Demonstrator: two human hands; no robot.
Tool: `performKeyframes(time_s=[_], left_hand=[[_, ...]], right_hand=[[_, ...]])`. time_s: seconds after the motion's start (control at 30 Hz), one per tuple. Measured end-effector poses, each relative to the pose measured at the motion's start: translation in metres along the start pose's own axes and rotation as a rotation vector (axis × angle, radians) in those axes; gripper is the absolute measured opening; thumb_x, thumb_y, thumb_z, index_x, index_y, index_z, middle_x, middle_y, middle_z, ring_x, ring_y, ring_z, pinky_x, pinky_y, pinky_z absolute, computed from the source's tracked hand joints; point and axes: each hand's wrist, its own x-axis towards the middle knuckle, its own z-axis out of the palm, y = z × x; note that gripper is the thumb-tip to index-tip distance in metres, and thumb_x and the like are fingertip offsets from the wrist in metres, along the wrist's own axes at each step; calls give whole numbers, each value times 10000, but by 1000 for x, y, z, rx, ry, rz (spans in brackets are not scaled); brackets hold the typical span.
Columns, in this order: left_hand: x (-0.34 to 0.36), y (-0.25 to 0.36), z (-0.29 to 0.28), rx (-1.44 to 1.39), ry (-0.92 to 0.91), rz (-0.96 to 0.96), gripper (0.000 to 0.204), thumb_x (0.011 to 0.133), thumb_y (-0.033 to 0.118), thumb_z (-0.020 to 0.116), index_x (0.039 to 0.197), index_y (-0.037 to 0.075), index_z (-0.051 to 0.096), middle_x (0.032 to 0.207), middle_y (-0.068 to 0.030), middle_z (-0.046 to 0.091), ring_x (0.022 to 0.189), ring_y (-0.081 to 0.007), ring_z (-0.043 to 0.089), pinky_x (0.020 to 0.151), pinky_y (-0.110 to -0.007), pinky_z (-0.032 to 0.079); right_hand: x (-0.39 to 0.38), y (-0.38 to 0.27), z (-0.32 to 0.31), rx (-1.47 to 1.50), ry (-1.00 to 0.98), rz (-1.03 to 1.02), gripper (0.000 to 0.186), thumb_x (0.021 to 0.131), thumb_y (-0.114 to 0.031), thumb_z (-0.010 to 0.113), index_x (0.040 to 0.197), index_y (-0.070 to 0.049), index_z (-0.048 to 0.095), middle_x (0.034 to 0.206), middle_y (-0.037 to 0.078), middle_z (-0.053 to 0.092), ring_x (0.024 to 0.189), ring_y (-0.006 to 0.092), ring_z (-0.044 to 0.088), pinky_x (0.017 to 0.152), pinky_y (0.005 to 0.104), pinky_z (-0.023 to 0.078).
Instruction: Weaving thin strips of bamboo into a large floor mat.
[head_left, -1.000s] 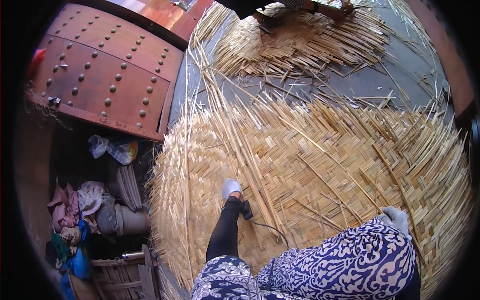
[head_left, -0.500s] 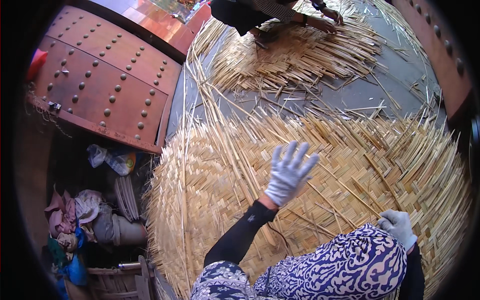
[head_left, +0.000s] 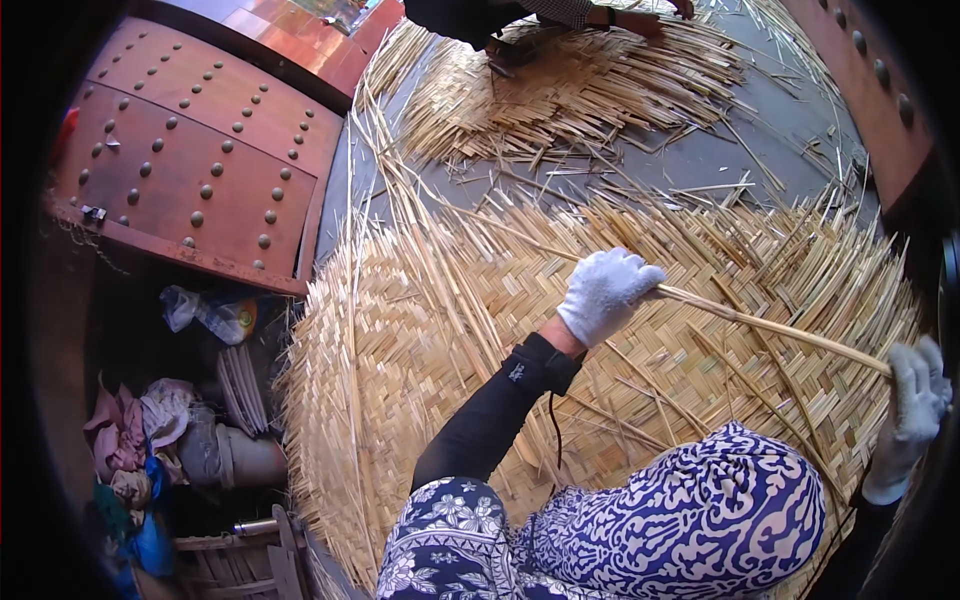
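A long reed strip (head_left: 770, 325) is stretched over the woven reed mat (head_left: 480, 370), slanting down to the right. My left hand (head_left: 610, 293), in a white glove, is closed around it above the middle of the mat. At the far right my right hand (head_left: 912, 400), gloved too, grips the strip's other end, partly in the dark rim of the picture. Beyond the left hand the strip runs on toward the far left. The mat has a herringbone weave, with loose strips on it and uneven ends sticking out along its far edge.
A person (head_left: 500, 20) crouches over a second woven mat (head_left: 560, 90) at the far side. A red studded door (head_left: 200, 170) stands at left, another studded panel (head_left: 880, 90) at right. Cloths (head_left: 120, 425), a grey bucket (head_left: 250, 462) and a wooden chair (head_left: 235, 565) fill the lower left.
My left hand has gone from spread fingers to a closed grip on the reed strip. My right hand has moved from beside my knee out to the far right, drawing the strip taut.
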Motion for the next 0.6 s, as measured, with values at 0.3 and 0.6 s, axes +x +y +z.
performKeyframes(time_s=[0.3,0.6], left_hand=[[76,78,-29,-1473,221,-412,247,825,310,541,810,67,578,663,-19,594,427,-36,434,376,-178,342],[100,124,-58,-2174,204,-185,386,833,445,423,819,78,543,668,-38,514,594,-161,545,544,-282,454]], right_hand=[[-12,-62,57,1119,-267,573,854,652,-474,671,1279,-20,309,1256,181,386,1161,287,383,924,396,340],[29,-105,58,2203,-748,439,470,586,-88,731,1008,3,543,1001,91,549,1011,207,482,937,346,316]])
